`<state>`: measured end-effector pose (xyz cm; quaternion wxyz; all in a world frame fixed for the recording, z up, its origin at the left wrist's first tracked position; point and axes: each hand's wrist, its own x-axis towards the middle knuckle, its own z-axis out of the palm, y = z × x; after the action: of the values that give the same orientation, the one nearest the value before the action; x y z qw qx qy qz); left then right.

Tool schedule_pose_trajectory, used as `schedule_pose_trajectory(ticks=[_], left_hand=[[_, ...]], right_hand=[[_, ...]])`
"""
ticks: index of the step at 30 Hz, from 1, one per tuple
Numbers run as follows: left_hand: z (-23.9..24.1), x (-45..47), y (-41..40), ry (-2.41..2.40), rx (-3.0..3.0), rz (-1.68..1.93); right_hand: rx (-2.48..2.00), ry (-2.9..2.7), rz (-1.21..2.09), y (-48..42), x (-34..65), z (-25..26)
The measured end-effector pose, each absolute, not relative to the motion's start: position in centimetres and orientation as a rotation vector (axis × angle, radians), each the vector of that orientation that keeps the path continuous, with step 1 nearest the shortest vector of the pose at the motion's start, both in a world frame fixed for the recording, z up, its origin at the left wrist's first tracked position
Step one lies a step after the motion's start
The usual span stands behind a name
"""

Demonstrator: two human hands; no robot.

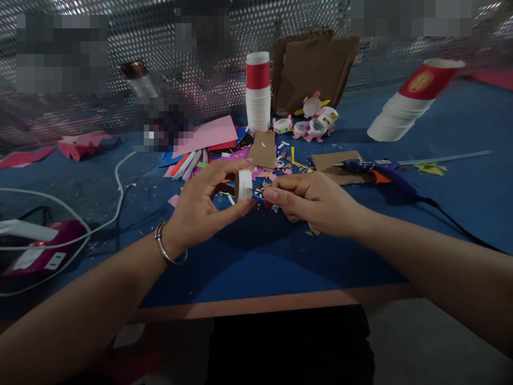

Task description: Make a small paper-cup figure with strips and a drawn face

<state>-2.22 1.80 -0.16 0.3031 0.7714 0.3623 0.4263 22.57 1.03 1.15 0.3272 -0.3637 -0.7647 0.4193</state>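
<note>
Between the thumb and fingers of my left hand (204, 200) is a short white paper cup base (244, 185), held on its side. My right hand (320, 203) is closed around a slim tool with a pointed metal tip (256, 190); its kind is hard to make out. The tip meets or nearly meets the cup base's side. A bit of blue shows below it, and I cannot tell whether it belongs to the tool. Paper scraps (280, 172) in several colours lie behind both hands.
Behind stand a paper cup stack (258, 101), several small paper-cup animals (316, 125) and a cardboard sheet (312, 75). At right are a glue gun (395, 184) on cardboard and a tilted cup stack (417, 101). Left, a white cable (118, 182) runs past a purple power strip (60, 248).
</note>
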Motion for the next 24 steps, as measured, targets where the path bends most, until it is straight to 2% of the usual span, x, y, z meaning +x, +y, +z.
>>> schedule_pose_trajectory(ticks=[24], left_hand=[[0.12,-2.23,2.27,0.967,1.902,1.076]], right_hand=[[-1.073,-2.189,1.023,1.29,22.69,1.15]])
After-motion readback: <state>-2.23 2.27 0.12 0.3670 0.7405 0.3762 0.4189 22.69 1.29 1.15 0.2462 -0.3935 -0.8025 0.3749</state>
